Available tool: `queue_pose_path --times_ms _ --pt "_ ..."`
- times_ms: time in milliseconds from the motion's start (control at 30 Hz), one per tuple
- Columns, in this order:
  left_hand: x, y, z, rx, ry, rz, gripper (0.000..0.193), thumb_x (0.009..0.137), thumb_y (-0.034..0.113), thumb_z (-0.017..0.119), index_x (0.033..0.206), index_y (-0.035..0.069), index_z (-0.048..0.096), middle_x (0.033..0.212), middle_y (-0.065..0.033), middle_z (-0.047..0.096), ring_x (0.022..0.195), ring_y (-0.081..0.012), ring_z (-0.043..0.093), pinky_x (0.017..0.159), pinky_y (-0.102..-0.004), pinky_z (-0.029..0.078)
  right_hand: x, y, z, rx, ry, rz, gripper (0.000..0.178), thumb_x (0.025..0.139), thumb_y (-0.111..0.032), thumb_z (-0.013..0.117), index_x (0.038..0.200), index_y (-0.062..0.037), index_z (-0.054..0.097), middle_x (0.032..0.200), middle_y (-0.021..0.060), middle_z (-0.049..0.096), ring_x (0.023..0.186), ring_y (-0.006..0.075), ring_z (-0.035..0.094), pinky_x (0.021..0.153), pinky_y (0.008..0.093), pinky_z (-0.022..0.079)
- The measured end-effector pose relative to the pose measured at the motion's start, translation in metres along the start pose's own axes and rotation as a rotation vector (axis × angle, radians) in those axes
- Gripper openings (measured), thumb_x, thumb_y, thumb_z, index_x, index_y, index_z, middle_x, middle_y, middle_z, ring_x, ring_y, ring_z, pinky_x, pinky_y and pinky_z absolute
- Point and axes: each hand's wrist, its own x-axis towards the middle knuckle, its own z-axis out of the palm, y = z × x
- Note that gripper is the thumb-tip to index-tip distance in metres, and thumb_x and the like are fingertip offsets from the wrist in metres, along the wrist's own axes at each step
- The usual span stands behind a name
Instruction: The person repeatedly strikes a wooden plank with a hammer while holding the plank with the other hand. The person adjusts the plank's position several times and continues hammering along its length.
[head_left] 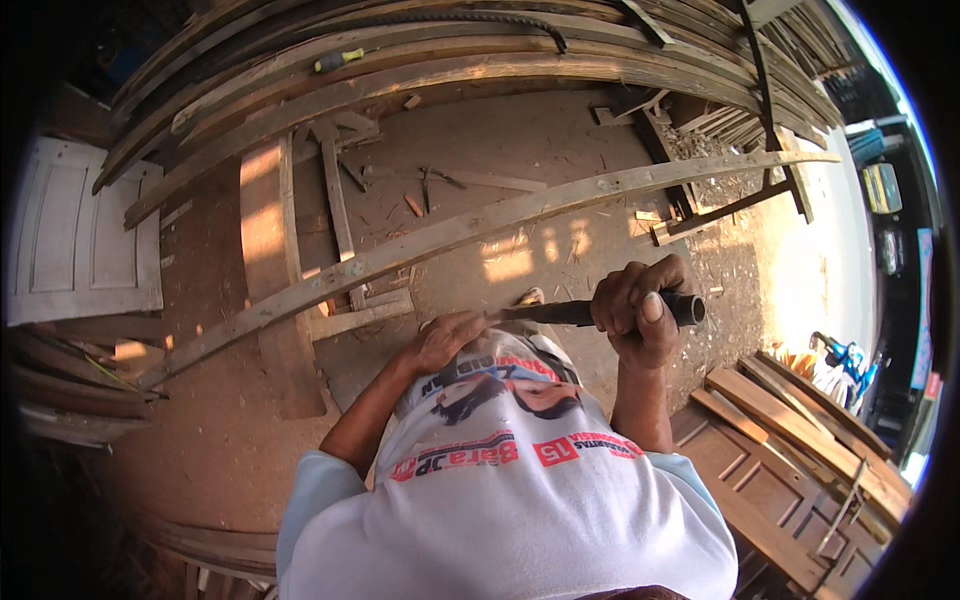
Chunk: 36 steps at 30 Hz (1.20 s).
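Observation:
My right hand (643,305) is closed in a fist round the thick black grip of a long-handled tool (570,313). The grip's round, hollow-looking end sticks out to the right of the fist. From there a narrower dark shaft runs left, level across the front of my waist. My left hand (452,340) lies low against the white shirt, its fingers bent round the tool's other end, which they hide, so I cannot tell its kind. Beyond both hands, apart from them, a long wooden beam (430,238) slants from lower left to upper right.
Stacked long planks (440,75) cross the far side, with a yellow-handled screwdriver (338,61) on them. Pincers (428,190) and offcuts lie on the floor. A white panelled door (85,230) stands left; a brown panelled door (770,490) and boards lie at lower right.

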Motion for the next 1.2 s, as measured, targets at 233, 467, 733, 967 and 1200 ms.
queue_pose_path --times_ms 233,467,733,967,1200 --pt "0.013 0.021 -0.013 0.159 -0.069 0.04 0.042 0.108 0.041 0.056 0.112 0.003 0.073 0.094 -0.0091 0.071 0.087 -0.0176 0.065 0.084 -0.0338 0.052 0.029 -0.033 -0.038 0.237 0.016 0.048 0.03 0.098 -0.027 0.067 0.087 -0.0058 0.049 0.058 0.0042 0.044 0.044 0.0123 0.042 0.041 0.0289 0.037" --pt "0.063 -0.009 0.019 0.521 0.142 0.045 0.036 0.098 0.034 0.071 0.117 0.004 0.072 0.106 -0.0179 0.074 0.098 -0.0357 0.071 0.089 -0.043 0.054 -0.009 -0.047 -0.058 0.243 0.199 0.109 0.032 0.098 -0.031 0.067 0.087 -0.006 0.05 0.06 0.0046 0.045 0.045 0.0144 0.044 0.041 0.03 0.039" --pt "0.028 0.062 -0.02 0.497 0.447 0.244 0.033 0.084 0.013 0.083 0.114 0.005 0.07 0.104 -0.0142 0.072 0.096 -0.0318 0.07 0.084 -0.0424 0.056 -0.033 -0.026 -0.048 -0.34 0.387 0.025 0.027 0.099 -0.023 0.072 0.088 -0.0034 0.057 0.066 0.0042 0.058 0.054 0.0108 0.053 0.048 0.0273 0.042" --pt "0.005 0.052 -0.127 1.125 0.652 0.113 0.077 0.065 0.038 0.094 0.131 0.01 0.065 0.131 -0.015 0.066 0.127 -0.0369 0.058 0.109 -0.0476 0.045 -0.005 -0.02 0.006 -0.424 0.21 -0.244 0.024 0.098 -0.016 0.074 0.099 -0.0013 0.055 0.077 0.0081 0.063 0.064 0.0132 0.062 0.059 0.0278 0.052" --pt "0.012 0.061 -0.131 0.856 0.366 -0.431 0.083 0.07 0.052 0.09 0.135 0.007 0.067 0.123 -0.0214 0.073 0.118 -0.0366 0.069 0.101 -0.0459 0.053 0.077 0.037 0.088 -0.784 -0.181 -0.24 0.027 0.094 -0.017 0.079 0.092 -0.0067 0.054 0.068 0.0052 0.059 0.057 0.0119 0.057 0.05 0.0303 0.044"
